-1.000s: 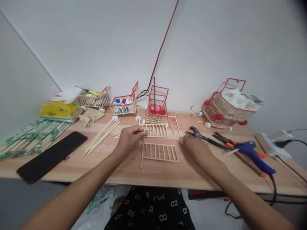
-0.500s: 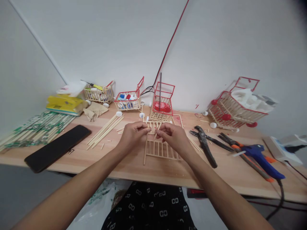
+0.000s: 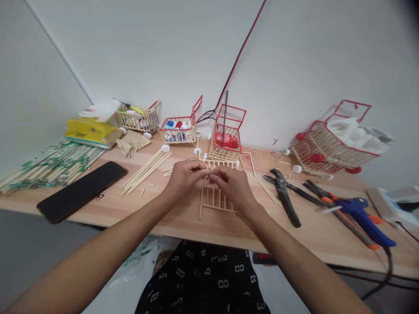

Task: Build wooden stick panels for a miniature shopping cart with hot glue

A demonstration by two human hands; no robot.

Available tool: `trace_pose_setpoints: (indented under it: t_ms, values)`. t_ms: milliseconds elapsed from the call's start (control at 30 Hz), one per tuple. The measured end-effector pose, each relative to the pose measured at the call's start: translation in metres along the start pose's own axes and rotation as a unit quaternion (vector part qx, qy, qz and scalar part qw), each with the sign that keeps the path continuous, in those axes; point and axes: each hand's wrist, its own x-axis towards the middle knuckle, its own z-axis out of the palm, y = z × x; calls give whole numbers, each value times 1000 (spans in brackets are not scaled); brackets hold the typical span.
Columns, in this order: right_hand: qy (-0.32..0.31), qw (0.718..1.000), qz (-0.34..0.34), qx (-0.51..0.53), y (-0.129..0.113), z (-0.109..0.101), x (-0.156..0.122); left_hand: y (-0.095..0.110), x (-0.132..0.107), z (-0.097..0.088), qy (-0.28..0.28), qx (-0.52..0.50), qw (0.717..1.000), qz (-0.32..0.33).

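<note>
Tabletop, pale wood point(image 3: 178, 213): bears every item below

Cart model, red-trimmed point(image 3: 343, 146): far right, well apart from the hands

Phone, black point(image 3: 81, 189): left side, long axis slanting from near left to far right

Right hand point(image 3: 232, 185): thumb and forefinger drawn together in a pinch, reaching in from the right; palm and wrist over the right part of the near frame, so the nearer hand to most of it

Left hand point(image 3: 186, 179): likewise pinching, to the left of that frame and a little beyond it; fingertips meeting or almost meeting the right hand's

Pliers, black point(image 3: 287, 203): right of the right hand, apart from it

Near frame, ladder-like, of sticks point(image 3: 218, 208): flat on the wood, on the person's side of the fingertips; long axis left to right, dipping slightly rightward, rungs running away from the person; the fingertips stand off its far left part, judged the key relation

Far frame, alike point(image 3: 224, 163): just beyond the fingertips, roughly parallel

Loose sticks, a pair point(image 3: 269, 193): between right hand and pliers

Thin stick point(image 3: 208, 170): apparently pinched where the fingertips meet; mostly hidden, its axis cannot be told
</note>
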Motion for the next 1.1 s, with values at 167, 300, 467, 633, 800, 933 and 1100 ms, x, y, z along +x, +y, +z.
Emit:
trace_pose_setpoints:
  t_ms: [167,300,467,633,800,933,1100]
  values:
    - [1,1000,-1,-9,0,3,0,-2,0,-1,-14,-1,1000,6]
    - [-5,1000,-5,-16,0,3,1,-2,1,-1,-7,2,1000,1]
    - [-9,999,-21,-28,-2,1,2,-1,0,-1,0,-1,1000,9]
    - [-10,999,-27,-36,-3,1,2,-1,0,-1,-1,-7,1000,0]
    - [-7,999,-34,-25,-1,2,2,-2,1,0,-2,0,1000,6]
    - [-7,999,-37,-27,-1,2,3,-2,1,0,-2,2,1000,11]
    - [-7,998,-41,-38,-2,1,3,-2,1,0,2,7,1000,16]
